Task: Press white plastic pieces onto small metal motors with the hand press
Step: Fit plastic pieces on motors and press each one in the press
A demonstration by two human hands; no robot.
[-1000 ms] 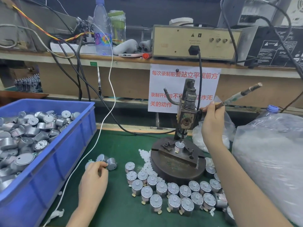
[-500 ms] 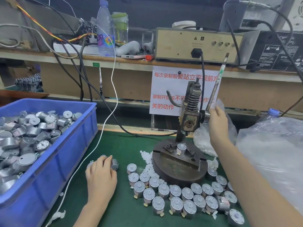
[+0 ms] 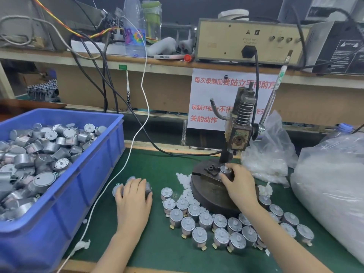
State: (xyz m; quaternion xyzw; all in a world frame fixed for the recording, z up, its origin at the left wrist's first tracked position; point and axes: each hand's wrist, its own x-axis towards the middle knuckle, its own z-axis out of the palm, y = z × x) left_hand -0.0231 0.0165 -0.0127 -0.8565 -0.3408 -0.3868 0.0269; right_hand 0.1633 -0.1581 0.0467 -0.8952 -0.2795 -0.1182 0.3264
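Your right hand (image 3: pixel 239 183): off the lever (image 3: pixel 275 91), now pinching the motor (image 3: pixel 224 170) on the press (image 3: pixel 239 134) base, axis upright. Your left hand (image 3: pixel 134 196): farther, over loose motors (image 3: pixel 148 189) mid-desk; grip unclear.

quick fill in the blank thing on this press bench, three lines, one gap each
Loose motors fill the ____ bin.
The right hand grips the motor on the hand press's round ____.
The left hand rests on motors lying on the ____ mat.
Missing words: blue; base; green.
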